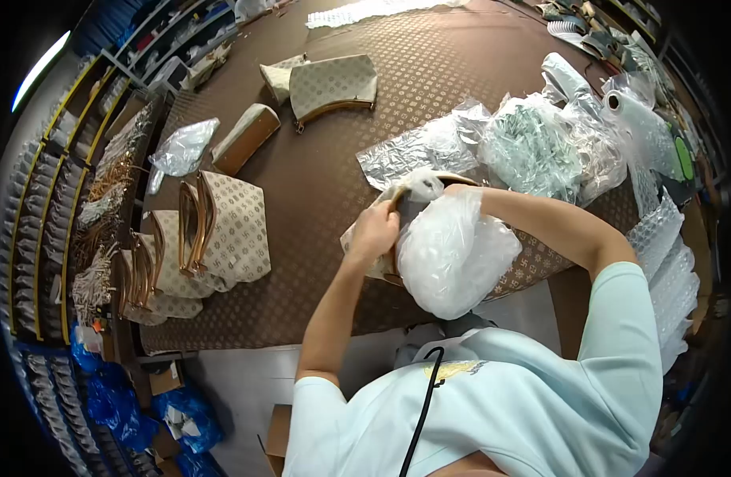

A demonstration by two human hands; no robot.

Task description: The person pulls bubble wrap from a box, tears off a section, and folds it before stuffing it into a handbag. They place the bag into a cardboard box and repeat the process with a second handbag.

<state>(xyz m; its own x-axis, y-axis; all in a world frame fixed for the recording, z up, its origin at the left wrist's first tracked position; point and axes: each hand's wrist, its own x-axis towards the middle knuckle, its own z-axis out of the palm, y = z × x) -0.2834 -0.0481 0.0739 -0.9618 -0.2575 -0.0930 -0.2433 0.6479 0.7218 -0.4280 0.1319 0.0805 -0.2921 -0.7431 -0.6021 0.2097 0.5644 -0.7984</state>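
In front of my body a patterned beige handbag (383,269) with brown trim lies on the table, its mouth open. My left hand (375,230) grips the near left side of its rim, fingers wrapped over the edge. My right hand (463,190) is at the far side of the mouth, its fingers hidden by the bag and plastic. A large puffy wad of white translucent plastic wrap (449,262) bulges out over the bag's right side and hangs toward my shirt. A smaller tuft of white stuffing (423,186) shows inside the opening.
Several similar handbags (234,226) stand in a row at left; others (333,83) lie farther back. Crumpled clear plastic (532,147) and silvery sheets (417,147) lie at right, beside a plastic roll (635,119). Bubble wrap (667,270) hangs near my right arm.
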